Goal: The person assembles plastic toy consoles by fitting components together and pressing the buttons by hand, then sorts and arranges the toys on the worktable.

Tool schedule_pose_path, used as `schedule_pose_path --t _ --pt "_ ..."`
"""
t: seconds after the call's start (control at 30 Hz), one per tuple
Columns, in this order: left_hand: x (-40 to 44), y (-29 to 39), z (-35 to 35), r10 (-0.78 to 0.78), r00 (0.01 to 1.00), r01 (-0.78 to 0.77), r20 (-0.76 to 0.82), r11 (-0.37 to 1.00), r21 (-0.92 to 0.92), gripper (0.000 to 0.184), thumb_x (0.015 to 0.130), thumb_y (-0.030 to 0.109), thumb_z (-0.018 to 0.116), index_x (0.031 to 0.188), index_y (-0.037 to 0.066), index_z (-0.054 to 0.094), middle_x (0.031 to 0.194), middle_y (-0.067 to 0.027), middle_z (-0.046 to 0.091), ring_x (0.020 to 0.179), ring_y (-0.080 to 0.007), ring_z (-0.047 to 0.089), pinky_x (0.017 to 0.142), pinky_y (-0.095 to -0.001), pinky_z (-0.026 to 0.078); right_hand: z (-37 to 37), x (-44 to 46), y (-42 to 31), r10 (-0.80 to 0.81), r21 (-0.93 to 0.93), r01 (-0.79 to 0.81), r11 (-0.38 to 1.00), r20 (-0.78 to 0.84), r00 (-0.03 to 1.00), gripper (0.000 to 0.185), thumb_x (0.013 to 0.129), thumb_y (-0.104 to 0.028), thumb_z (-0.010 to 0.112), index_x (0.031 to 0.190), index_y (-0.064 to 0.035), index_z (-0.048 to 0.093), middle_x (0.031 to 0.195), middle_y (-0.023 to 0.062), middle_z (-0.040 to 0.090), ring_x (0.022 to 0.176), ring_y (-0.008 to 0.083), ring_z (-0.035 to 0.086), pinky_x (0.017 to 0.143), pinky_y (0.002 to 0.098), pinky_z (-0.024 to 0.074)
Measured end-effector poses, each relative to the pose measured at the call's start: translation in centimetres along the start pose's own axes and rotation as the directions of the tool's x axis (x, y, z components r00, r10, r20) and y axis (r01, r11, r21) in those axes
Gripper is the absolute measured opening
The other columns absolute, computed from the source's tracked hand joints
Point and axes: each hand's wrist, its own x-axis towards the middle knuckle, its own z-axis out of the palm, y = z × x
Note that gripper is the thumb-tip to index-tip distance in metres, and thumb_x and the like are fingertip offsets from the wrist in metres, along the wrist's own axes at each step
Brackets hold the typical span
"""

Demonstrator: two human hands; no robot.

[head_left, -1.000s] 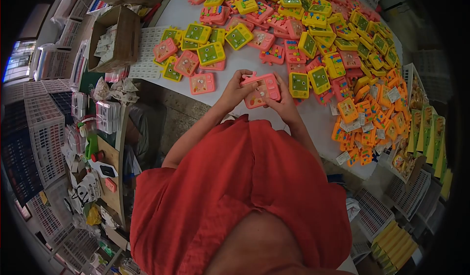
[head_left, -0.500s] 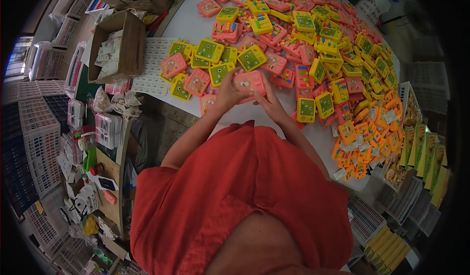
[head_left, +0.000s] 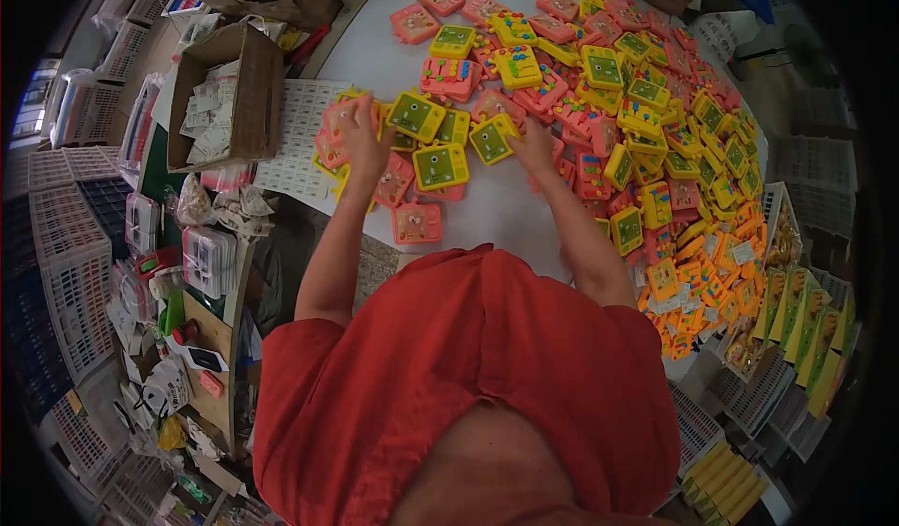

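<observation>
My left hand (head_left: 363,156) is at the left cluster of toys, with its fingers closed over a flat pink toy (head_left: 339,118) that it partly covers. Beside that hand lie yellow toys with green faces (head_left: 416,117) and a pink toy (head_left: 417,223). At the right edge of a yellow toy with a green face (head_left: 493,139), my right hand (head_left: 537,149) has its fingers bent and pinching the corner; the fingertips are partly hidden. Another yellow toy (head_left: 440,167) lies between my two hands.
A large heap of pink and yellow toys (head_left: 641,118) covers the table's right side, with orange toys (head_left: 702,278) nearer me. At left are a sheet of printed labels (head_left: 298,137) and a cardboard box (head_left: 257,95) holding paper slips. Plastic crates (head_left: 70,273) stand further left.
Both hands held one pink toy in front of me. They have parted: my left hand moved left to the cluster with a pink toy, my right hand moved right and forward to the yellow toy.
</observation>
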Motion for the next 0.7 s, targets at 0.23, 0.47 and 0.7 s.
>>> schedule_pose_path --t 0.23,0.47,0.7 --pt "-7.8 7.4 7.6 -0.030 0.790 0.506 0.612 0.596 -0.623 0.076 0.079 0.019 0.071 0.139 0.004 0.026 0.127 -0.0197 0.045 0.110 -0.0231 0.053 0.083 -0.0331 0.049 0.5 -3.3 2.5 -0.010 0.739 -0.036 0.673 0.058 0.998 0.036 0.080 -0.016 0.065 0.110 0.0008 0.054 0.101 0.0131 0.059 0.093 0.0206 0.057 0.080 0.0330 0.0472" --pt "-8.3 10.8 8.2 0.036 0.897 0.314 0.440 0.648 -0.694 0.104 0.065 0.014 0.082 0.140 0.000 0.011 0.124 -0.0236 0.042 0.102 -0.0243 0.055 0.081 -0.0352 0.051 -4.2 -9.8 -1.6 -0.054 0.949 -0.102 0.299 0.123 0.991 0.036 0.088 -0.006 0.055 0.122 0.0004 0.044 0.116 0.0082 0.052 0.104 0.0142 0.052 0.089 0.0256 0.0426" --pt "-9.8 14.2 4.9 0.104 0.794 0.484 0.599 0.487 -0.727 0.099 0.074 0.005 0.074 0.141 0.014 0.002 0.113 -0.0155 0.048 0.081 -0.0207 0.060 0.059 -0.0316 0.057 -4.9 -11.3 -1.8 0.058 0.983 -0.036 0.180 0.026 0.998 0.033 0.089 -0.016 0.058 0.115 0.0012 0.046 0.104 0.0084 0.055 0.094 0.0119 0.054 0.081 0.0248 0.0445"
